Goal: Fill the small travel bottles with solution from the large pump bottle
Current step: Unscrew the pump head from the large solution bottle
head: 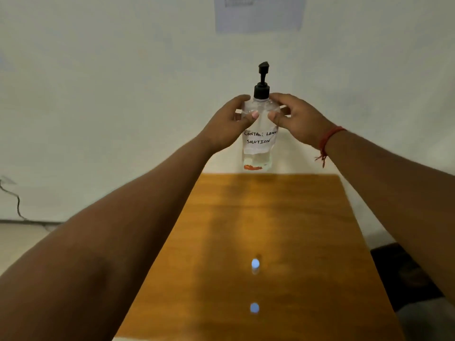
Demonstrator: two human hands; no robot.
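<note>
A clear large pump bottle (259,134) with a black pump head and a handwritten label "contact lens solution" is held up in the air above the far edge of the wooden table (320,242). My left hand (229,124) grips its left shoulder and my right hand (295,119) grips its right shoulder, thumbs on the front. A little liquid shows at the bottle's bottom. Two small travel bottles with pale blue tops stand on the table: one (255,264) mid-table, the other (254,308) closer to me.
A pale wall stands right behind the table with a sheet of paper (258,13) stuck high on it. A dark cable (17,203) runs down the wall at the far left. A dark object (403,274) lies on the floor right of the table.
</note>
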